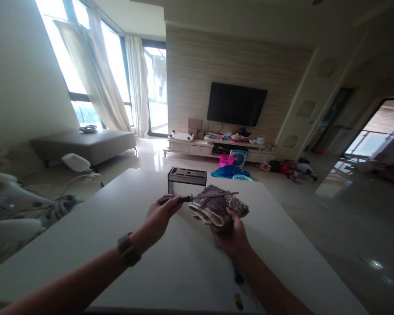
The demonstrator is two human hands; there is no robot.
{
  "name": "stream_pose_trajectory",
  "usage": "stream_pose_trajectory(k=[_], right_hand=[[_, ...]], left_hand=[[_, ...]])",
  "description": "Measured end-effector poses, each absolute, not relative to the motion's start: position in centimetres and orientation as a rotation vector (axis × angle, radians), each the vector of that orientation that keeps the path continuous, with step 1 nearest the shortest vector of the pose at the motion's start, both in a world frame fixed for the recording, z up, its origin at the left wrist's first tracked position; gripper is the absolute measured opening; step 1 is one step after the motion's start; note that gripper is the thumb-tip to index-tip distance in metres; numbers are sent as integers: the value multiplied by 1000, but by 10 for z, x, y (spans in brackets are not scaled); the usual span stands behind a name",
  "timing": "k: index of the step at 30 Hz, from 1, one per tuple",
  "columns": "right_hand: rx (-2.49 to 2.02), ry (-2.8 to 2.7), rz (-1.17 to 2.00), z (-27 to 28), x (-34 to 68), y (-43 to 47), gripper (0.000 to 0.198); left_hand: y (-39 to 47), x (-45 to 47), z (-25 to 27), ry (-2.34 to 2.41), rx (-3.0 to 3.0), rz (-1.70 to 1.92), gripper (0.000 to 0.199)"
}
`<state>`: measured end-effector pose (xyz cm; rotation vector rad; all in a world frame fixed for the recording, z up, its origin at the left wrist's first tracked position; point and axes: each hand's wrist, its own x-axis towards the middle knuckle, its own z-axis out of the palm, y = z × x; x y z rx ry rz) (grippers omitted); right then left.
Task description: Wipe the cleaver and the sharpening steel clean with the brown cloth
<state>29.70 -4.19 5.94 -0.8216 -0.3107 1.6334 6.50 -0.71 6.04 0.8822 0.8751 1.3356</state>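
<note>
L hand [166, 206]: ours, fingers wrapped round blk handle [185, 199] of thin-bladed tool [213, 196].
R hand [235, 234]: we grip folded brown cloth [213, 205] from below, thumb on top.
Blade [228, 194]: lies across cloth's top, tip to R; can't tell if touching.
Cloth: held up over white tbl [118, 227].
Slotted box [187, 176]: on tbl, beyond L hand.
Yellowish item [238, 301]: tbl's near edge, by our R forearm.

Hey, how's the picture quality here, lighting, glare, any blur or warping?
Head view: windows washed out white, indoors dim; head view: glare on the floor; head view: TV slanted, edges stretched, likely wide-angle distortion; head view: chairs at left blurry, cloth texture clearer.
</note>
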Motion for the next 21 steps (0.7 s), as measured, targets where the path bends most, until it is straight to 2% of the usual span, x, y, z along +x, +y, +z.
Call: stream_pose_trajectory(k=[3,8,10,16,21], right_hand=[[-847,-347,1597,57,299,-35,39],[-897,-272,1593,48,282,-32,31],[-929,-278,1587,44,273,-32,29],[-946,-365,1537,32,263,-31,27],[-899,-497,1614,29,260,-45,24]], left_hand=[[-25,61,47,987,947,1308,32],[-47,44,37,950,1110,891,58],[-49,39,33,908,1111,769,63],[-43,32,29,823,1202,719,48],[-52,44,18,808,1187,756,47]])
